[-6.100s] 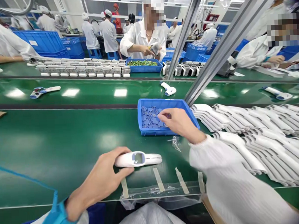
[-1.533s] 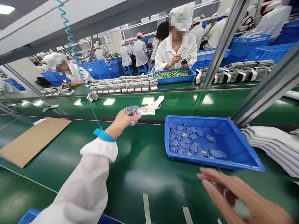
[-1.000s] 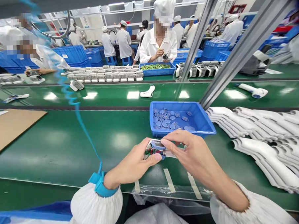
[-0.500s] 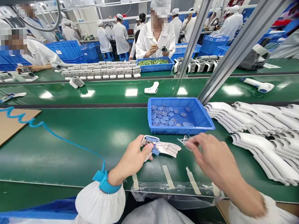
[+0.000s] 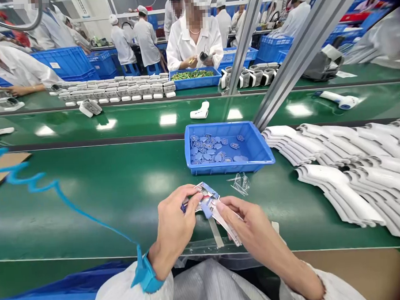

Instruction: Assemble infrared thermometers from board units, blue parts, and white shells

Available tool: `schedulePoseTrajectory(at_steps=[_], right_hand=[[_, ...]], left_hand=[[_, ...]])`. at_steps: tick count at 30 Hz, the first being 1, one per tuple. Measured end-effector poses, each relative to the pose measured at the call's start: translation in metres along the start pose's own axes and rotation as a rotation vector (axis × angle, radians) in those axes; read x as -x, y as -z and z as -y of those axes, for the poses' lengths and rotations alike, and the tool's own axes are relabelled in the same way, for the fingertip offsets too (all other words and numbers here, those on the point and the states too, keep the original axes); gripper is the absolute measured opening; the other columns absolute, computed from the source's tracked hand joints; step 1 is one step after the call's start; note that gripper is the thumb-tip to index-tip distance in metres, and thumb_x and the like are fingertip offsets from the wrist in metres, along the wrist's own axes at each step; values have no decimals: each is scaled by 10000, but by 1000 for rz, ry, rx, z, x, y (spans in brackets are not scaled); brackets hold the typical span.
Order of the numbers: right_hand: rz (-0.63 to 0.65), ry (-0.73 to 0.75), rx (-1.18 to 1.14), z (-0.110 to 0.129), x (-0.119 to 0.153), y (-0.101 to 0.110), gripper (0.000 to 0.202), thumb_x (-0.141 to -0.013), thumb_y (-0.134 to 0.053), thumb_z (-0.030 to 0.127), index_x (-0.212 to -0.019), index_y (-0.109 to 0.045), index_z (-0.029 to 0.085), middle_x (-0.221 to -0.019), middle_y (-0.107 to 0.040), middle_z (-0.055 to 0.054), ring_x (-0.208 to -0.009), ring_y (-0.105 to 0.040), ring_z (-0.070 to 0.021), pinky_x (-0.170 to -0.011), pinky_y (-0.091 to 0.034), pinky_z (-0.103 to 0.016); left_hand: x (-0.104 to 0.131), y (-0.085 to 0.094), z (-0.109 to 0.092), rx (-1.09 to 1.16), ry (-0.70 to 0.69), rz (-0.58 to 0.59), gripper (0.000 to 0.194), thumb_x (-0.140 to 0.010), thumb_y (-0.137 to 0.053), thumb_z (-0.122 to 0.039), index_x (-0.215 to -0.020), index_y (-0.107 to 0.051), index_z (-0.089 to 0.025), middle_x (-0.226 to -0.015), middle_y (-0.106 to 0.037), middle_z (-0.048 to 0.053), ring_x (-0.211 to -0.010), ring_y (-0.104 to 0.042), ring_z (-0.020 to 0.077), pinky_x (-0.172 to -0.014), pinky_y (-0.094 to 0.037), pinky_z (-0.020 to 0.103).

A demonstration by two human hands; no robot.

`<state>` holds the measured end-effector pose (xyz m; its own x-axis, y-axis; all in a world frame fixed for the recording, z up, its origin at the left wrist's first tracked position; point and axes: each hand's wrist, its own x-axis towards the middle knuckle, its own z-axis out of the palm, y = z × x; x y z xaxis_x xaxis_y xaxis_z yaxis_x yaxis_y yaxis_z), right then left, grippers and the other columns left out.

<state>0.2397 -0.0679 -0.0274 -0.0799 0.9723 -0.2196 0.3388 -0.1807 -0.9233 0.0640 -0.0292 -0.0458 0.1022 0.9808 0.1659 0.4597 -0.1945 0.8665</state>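
Note:
Both hands hold one white plastic shell [image 5: 225,222] with a blue part and red wires inside, tilted with its handle toward the lower right. My left hand [image 5: 177,221] grips its upper left end, thumb on the inside. My right hand [image 5: 247,218] has its fingers around the handle side, next to the blue part. Thin clear strips [image 5: 240,183] lie on the green table just beyond my right hand. A blue bin [image 5: 230,167] with small blue-grey pieces stands behind them. A blue wrist strap [image 5: 147,274] with a coiled cord is on my left wrist.
Stacked white shells [image 5: 330,179] cover the right side. A metal post [image 5: 301,44] slants up behind the bin. On the belt beyond lie a white shell [image 5: 200,111] and a white device [image 5: 338,99]. A person [image 5: 195,39] works across the line. Cardboard [image 5: 8,165] lies far left.
My right hand has left the clear strips, which now lie on the table, and has taken hold of the shell. The shell has turned, its handle now pointing down and right. The view has shifted.

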Motion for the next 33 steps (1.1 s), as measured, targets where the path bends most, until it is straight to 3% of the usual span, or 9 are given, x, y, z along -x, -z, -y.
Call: schedulePoseTrajectory(at_steps=[4,7,10,13,16,21,27,29,33], right_hand=[[-26,65,66,-2,3,-1,338,-993,-481,472,-970,-690,206,-818,-677,-4,-710,-585,-134,-612,-437,-235],[-5,96,83,-1,5,2,306,-1001,-482,444,-960,-681,216,-838,-679,4,-724,-576,-125,-633,-434,-230],[19,64,22,-3,5,2,314,-1000,-482,460,-1014,-687,222,-828,-667,9,-703,-569,-119,-586,-422,-221],[29,-9,-77,-6,6,-1,349,-991,-481,493,-1024,-682,211,-804,-656,6,-618,-528,-110,-508,-393,-220],[32,-21,-98,-8,7,-2,353,-993,-475,492,-979,-679,203,-788,-656,4,-584,-506,-105,-497,-390,-223],[43,178,142,-6,8,5,307,-1017,-464,397,-926,-692,214,-797,-680,3,-680,-565,-123,-621,-432,-241],[66,281,329,1,14,36,258,-1010,-499,391,-1067,-713,259,-985,-742,-3,-837,-659,-142,-754,-503,-254],[-101,284,433,-9,13,65,280,-994,-520,428,-1109,-710,258,-1067,-747,-23,-952,-677,-170,-853,-515,-293],[-816,-4,1015,-54,19,147,451,-978,-480,497,-1146,-684,131,-1105,-710,-181,-1022,-654,-300,-842,-501,-428]], left_hand=[[3,2,7,26,-102,54,169,-946,-585,-249,-919,-752,-251,-1095,-741,44,-1033,-681,221,-955,-517,345],[2,4,10,136,24,101,125,-920,-639,-288,-908,-756,-247,-1035,-753,37,-968,-699,222,-896,-550,343],[5,2,10,211,135,61,115,-885,-690,-314,-955,-752,-247,-1012,-757,29,-925,-710,222,-858,-569,342],[10,0,9,122,52,26,119,-896,-666,-272,-872,-781,-255,-1057,-751,31,-974,-696,226,-893,-550,343],[9,3,11,130,36,113,148,-902,-659,-259,-874,-804,-268,-1100,-741,36,-1015,-684,222,-923,-530,337],[-4,14,11,380,243,304,109,-743,-829,-310,-743,-796,-206,-1023,-727,90,-905,-691,233,-792,-553,331],[-4,-1,1,488,327,315,227,-697,-851,-368,-711,-732,-175,-1060,-730,106,-900,-692,255,-711,-552,328],[-2,-8,0,500,404,265,308,-677,-861,-397,-775,-657,-189,-1031,-739,91,-890,-702,261,-690,-552,328],[-1,-10,4,530,539,180,512,-670,-851,-481,-1007,-557,-231,-1024,-737,66,-980,-697,259,-752,-552,320]])
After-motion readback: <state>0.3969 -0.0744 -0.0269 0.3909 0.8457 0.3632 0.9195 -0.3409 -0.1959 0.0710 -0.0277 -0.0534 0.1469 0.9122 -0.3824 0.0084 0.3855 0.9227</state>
